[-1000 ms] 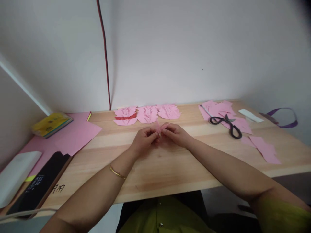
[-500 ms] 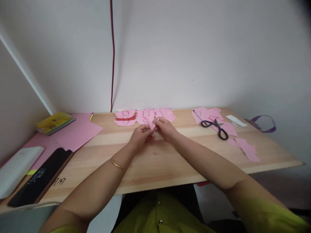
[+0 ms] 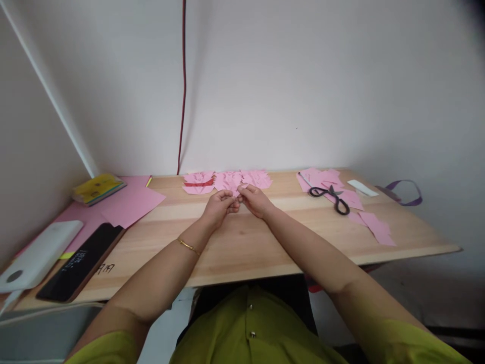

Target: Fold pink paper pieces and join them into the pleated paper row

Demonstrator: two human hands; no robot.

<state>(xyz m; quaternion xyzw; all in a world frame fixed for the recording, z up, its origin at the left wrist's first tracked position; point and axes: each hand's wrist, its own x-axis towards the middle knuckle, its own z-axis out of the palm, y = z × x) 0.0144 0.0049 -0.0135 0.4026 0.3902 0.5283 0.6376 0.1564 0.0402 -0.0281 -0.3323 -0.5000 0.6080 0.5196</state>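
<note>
Pink paper piece [image 3: 238, 192], small, one: held over the worktop [image 3: 246, 258], midway along its length and toward the back edge; its outline was largely hidden by the hands. Left hand [image 3: 219, 208]: fingers drawn together, the lower part of the piece pinched between thumb and forefinger. Right hand [image 3: 256, 200]: fingers likewise closed, the piece gripped from the other side. Bracelet [image 3: 188, 246], gold-coloured: worn on the left forearm.

Pink cut-outs, three, jagged-edged: laid in a row along the back edge, just beyond the hands; a red strip [image 3: 198, 183] was laid across the leftmost. Scissors [image 3: 338, 202], black-handled, blades parted: laid partly on pink scraps [image 3: 331, 176] near the back right corner. White strip [image 3: 362, 188], one: placed beside the scraps, toward the right edge.

Pink sheets [image 3: 132, 205], large: spread at the back left corner, overlaid by a yellow packet [image 3: 97, 188]. White device [image 3: 43, 253] and black slab [image 3: 78, 268], with lit characters: set side by side near the front left corner.
</note>
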